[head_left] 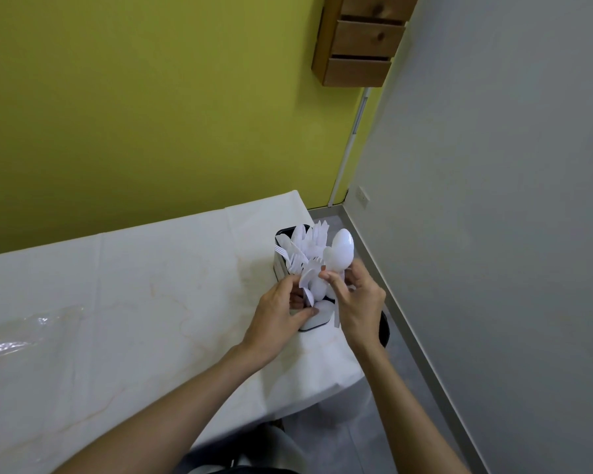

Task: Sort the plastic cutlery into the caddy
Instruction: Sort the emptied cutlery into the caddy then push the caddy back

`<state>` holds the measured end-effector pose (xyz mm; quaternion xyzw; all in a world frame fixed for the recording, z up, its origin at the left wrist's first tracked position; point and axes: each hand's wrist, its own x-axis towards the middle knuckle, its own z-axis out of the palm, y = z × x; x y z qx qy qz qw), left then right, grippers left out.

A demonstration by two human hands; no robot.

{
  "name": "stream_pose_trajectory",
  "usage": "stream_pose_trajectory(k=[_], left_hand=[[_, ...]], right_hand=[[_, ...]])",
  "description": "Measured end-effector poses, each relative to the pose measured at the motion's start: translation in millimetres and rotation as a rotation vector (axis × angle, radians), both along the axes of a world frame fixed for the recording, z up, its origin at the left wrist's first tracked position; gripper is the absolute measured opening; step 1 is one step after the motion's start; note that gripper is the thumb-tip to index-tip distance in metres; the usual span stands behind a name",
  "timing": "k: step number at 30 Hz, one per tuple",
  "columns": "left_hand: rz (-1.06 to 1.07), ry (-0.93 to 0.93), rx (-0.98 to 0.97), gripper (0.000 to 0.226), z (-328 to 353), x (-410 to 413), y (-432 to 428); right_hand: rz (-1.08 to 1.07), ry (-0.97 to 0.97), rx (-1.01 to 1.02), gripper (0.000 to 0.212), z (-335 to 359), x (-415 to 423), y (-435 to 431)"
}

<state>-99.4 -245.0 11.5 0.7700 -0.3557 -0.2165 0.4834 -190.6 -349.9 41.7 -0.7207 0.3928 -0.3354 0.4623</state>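
**A:** The right hand has its fingers pinched on a small bunch of white spoons. Their bowls are up, just above the near end of the caddy. The left hand curls round the caddy's near-left side, thumb low on its front. I can't tell if it also nips a utensil.

**B:** And the caddy is packed!

**A:** Packed. Forks lean out on its left and more white pieces fan from the far end. That's my worry: push the spoons down and they could snag on tines, then lever the neighbours out.

**B:** Look where it stands, too.

**A:** Right by the corner of the table, with the edge just to the caddy's right. A hard shove could tip it or skid it on the cloth. Anything spilling right would likely go to the floor.

**B:** Anything else about?

**A:** There's crumpled clear plastic wrap well to the caddy's left, no bother. A wooden drawer unit is on the wall far behind it. A dark object sits below the table edge, to the caddy's right, half hidden by the wrist. What really stands in the way is the crowded cutlery itself.
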Motion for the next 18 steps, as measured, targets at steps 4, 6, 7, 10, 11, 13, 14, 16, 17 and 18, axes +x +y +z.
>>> stream_pose_trajectory(k=[4,6,7,10,11,13,14,16,17,18], left_hand=[[-0.010,0.003,0.015,0.041,2.9,0.7,0.6],[-0.007,0.010,0.022,0.043,4.2,1.5,1.6],[-0.009,0.014,0.020,0.043,4.4,1.7,1.9],[-0.016,0.029,0.011,0.045,3.7,2.2,2.3],[-0.016,0.028,0.010,0.046,3.3,2.3,2.3],[-0.014,0.024,0.011,0.047,2.5,2.5,2.3],[-0.015,0.023,0.011,0.048,2.2,2.5,2.3],[-0.015,0.020,0.015,0.049,0.8,2.8,1.9],[-0.014,0.020,0.018,0.049,0.3,2.7,2.0],[-0.011,0.020,0.019,0.049,0.5,2.2,2.1]], right_hand=[[0.036,0.102,-0.263,0.023,-15.1,-7.6,-2.6],[0.058,0.144,-0.370,0.026,-22.8,-13.3,-3.2],[0.066,0.141,-0.380,0.027,-25.6,-16.3,-3.4],[0.051,0.106,-0.356,0.033,-25.0,-21.5,-6.6],[0.045,0.090,-0.357,0.034,-22.7,-22.4,-8.4],[0.039,0.061,-0.341,0.035,-18.2,-23.2,-11.5],[0.039,0.049,-0.312,0.034,-16.1,-23.3,-13.2],[0.017,0.011,-0.238,0.032,-9.9,-22.7,-15.0],[-0.013,-0.030,-0.181,0.027,-5.2,-21.6,-15.2],[-0.050,-0.096,-0.107,0.021,0.3,-20.2,-15.1]])
